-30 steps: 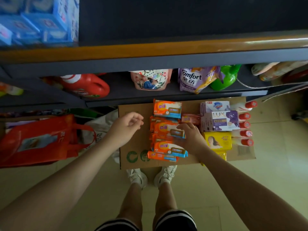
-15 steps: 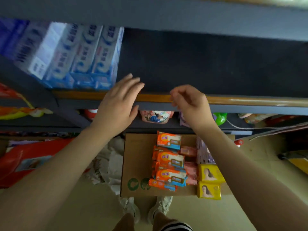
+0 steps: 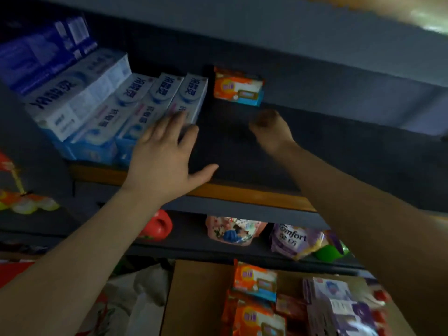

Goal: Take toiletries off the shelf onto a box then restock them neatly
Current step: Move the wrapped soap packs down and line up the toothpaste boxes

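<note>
Left hand [image 3: 161, 161] spread flat against toothpaste boxes [image 3: 155, 103], steadying row. Right hand [image 3: 271, 128] curled, empty, near orange wipes pack [image 3: 238, 87] on shelf [image 3: 242, 192], likely just placed. Remaining packs on cardboard box [image 3: 198, 299] below.

A small shop aisle; dark metal shelves [image 3: 242, 195] with orange-edged boards carry rows of identical boxed toothpaste [image 3: 155, 103]; below sit Comfort softener pouches [image 3: 293, 241] and a red detergent jug [image 3: 157, 225]; a cardboard box [image 3: 196, 299] holds packaged soaps.
</note>
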The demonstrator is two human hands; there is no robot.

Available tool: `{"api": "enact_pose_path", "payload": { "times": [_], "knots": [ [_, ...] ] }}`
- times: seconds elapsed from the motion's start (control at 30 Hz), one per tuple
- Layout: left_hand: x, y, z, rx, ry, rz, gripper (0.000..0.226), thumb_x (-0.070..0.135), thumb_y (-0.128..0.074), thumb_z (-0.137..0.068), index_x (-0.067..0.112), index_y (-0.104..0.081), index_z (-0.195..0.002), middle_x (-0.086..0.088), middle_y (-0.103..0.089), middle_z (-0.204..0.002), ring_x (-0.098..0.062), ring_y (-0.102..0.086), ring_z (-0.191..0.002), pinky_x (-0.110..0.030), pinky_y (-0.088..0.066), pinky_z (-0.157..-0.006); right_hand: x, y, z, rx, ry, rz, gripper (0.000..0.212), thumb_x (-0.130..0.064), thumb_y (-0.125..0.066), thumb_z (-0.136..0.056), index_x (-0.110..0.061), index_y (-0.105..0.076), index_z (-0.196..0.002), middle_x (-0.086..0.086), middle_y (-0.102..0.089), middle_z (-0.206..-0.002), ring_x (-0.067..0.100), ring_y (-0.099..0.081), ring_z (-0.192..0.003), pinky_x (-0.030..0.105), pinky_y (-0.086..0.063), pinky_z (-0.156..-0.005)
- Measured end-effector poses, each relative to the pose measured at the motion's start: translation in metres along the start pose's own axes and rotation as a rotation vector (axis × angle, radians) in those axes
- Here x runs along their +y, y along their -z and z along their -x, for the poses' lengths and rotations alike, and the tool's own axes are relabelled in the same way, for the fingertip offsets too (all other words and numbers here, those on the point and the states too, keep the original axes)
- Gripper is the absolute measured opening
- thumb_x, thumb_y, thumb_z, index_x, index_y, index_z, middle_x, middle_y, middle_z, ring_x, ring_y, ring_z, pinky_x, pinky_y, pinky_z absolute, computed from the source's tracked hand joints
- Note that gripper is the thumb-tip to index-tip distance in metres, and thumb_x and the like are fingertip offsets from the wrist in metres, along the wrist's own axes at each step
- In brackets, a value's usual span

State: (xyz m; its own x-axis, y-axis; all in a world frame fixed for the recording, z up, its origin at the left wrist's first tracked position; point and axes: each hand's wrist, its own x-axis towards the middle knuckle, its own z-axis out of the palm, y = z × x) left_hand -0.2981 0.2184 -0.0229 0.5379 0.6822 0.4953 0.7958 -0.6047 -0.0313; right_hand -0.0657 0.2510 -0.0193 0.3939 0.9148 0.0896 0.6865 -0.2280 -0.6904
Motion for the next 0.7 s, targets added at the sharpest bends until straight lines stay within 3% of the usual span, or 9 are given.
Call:
{"api": "enact_pose_path", "payload": {
  "times": [0.07,0.17,0.27,0.37,0.5,0.6,0.7],
  "knots": [
    [-0.003,-0.009,0.003,0.080,-0.006,-0.020,0.068,0.060,-0.040,-0.082,0.004,-0.060,-0.115,-0.021,-0.056,-0.125,-0.037,-0.055,-0.112,-0.044,-0.041,-0.093,0.002,-0.010,-0.028,0.065,-0.063,-0.008,0.039,-0.028,-0.057,-0.087,-0.009,-0.051,-0.120,0.012,-0.057,-0.117,0.028,-0.060,-0.100,0.029,-0.046,-0.067],
    [-0.002,-0.016,0.001,0.171,-0.027,-0.040,0.062,0.055,-0.041,-0.083,0.004,-0.062,-0.111,-0.019,-0.060,-0.118,-0.036,-0.057,-0.106,-0.042,-0.037,-0.090,0.003,-0.018,-0.053,0.164,-0.122,-0.036,0.050,-0.022,-0.054,-0.091,-0.009,-0.033,-0.135,0.014,-0.035,-0.141,0.030,-0.047,-0.120,0.037,-0.041,-0.092],
    [-0.004,-0.021,0.000,0.243,-0.038,-0.025,0.058,0.051,-0.044,-0.082,0.005,-0.062,-0.113,-0.016,-0.061,-0.115,-0.034,-0.056,-0.104,-0.041,-0.037,-0.089,0.006,-0.026,-0.069,0.173,-0.037,-0.027,0.065,-0.013,-0.051,-0.091,-0.015,-0.017,-0.146,0.009,-0.026,-0.149,0.029,-0.037,-0.131,0.038,-0.034,-0.107],
    [-0.004,-0.023,0.001,0.278,-0.051,-0.003,0.056,0.048,-0.046,-0.082,0.005,-0.062,-0.114,-0.014,-0.062,-0.113,-0.031,-0.054,-0.104,-0.040,-0.036,-0.090,0.005,-0.035,-0.078,0.151,-0.003,-0.177,0.073,-0.015,-0.059,-0.082,-0.029,-0.021,-0.143,0.003,-0.042,-0.141,0.028,-0.045,-0.124,0.046,-0.040,-0.104],
    [-0.004,-0.022,0.001,0.278,-0.053,-0.003,0.054,0.047,-0.047,-0.081,0.005,-0.062,-0.112,-0.014,-0.062,-0.111,-0.029,-0.051,-0.103,-0.040,-0.035,-0.089,0.000,-0.037,-0.084,0.209,-0.141,-0.391,0.077,-0.036,-0.074,-0.073,-0.023,-0.032,-0.137,0.006,-0.049,-0.132,0.028,-0.050,-0.119,0.045,-0.046,-0.097],
    [-0.004,-0.023,0.001,0.291,-0.054,0.009,0.053,0.046,-0.048,-0.081,0.005,-0.063,-0.111,-0.013,-0.062,-0.108,-0.028,-0.049,-0.101,-0.041,-0.036,-0.088,-0.004,-0.034,-0.085,0.201,-0.142,-0.206,0.073,-0.048,-0.075,-0.070,-0.019,-0.044,-0.130,0.007,-0.048,-0.131,0.028,-0.044,-0.123,0.038,-0.044,-0.097],
    [-0.004,-0.024,0.002,0.302,-0.050,0.007,0.051,0.046,-0.047,-0.081,0.006,-0.062,-0.110,-0.013,-0.062,-0.107,-0.028,-0.048,-0.101,-0.041,-0.036,-0.087,-0.006,-0.037,-0.082,0.218,-0.079,-0.199,0.067,-0.034,-0.078,-0.071,-0.013,-0.044,-0.125,0.007,-0.047,-0.130,0.024,-0.044,-0.121,0.036,-0.042,-0.097]
  ]
}}
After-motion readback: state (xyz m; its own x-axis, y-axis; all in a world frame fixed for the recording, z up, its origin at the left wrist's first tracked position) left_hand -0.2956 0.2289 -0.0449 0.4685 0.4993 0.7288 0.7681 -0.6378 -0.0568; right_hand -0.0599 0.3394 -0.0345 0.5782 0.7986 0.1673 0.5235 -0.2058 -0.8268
